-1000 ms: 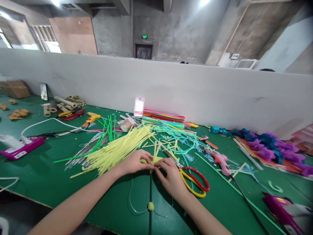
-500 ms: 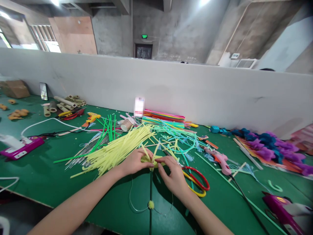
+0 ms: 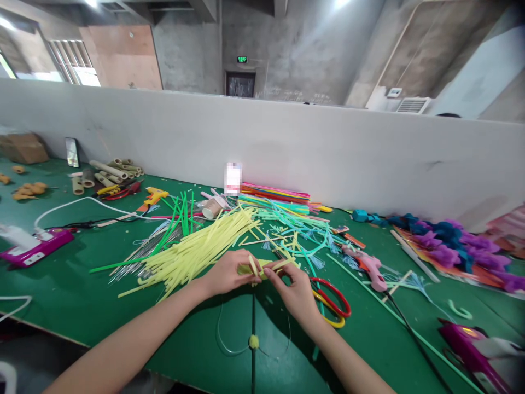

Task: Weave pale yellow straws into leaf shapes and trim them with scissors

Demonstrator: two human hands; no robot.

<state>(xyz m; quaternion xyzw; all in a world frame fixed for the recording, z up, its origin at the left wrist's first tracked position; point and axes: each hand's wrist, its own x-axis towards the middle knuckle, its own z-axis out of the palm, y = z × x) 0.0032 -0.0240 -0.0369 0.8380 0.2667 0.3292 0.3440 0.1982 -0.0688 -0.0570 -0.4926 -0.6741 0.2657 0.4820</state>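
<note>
Both hands meet over the middle of the tabletop (image 3: 184,342), right at the near end of the clutter; the left hand (image 3: 229,272) has its fingers pinched on the yellow piece (image 3: 263,269), which sits between the two hands, partly hidden by them; a short end of it pokes up at a tilt beside the left fingertips; the right hand (image 3: 293,285) comes in from the other side, thumb and forefinger closed on a yellow strip (image 3: 284,265) that slants across its fingers; whether strip and piece are joined, I cannot tell!

Below the hands, a fuzzy yellow ball (image 3: 254,342) sits on the dark seam, with a thin clear thread (image 3: 220,334) curving beside it; just past the right hand lie the scissors (image 3: 348,303), red and yellow handles showing, the blades mostly hidden; up beyond the left hand sprawls the big heap of yellow stems (image 3: 205,246), with green stems (image 3: 184,219) behind it, some lying across silvery wires (image 3: 156,251); a colourful bundle (image 3: 274,191) lies against the partition (image 3: 262,131), beside a blurred upright card (image 3: 233,179).

Over on the right, a pink glue gun (image 3: 372,271) lies near purple and blue flowers (image 3: 445,255); far left, a yellow glue gun (image 3: 156,197), pliers (image 3: 123,190) and a stack of bamboo tubes (image 3: 112,172); a phone (image 3: 73,152) leans on the partition there, and a purple power strip (image 3: 39,249) lies nearer the edge.
</note>
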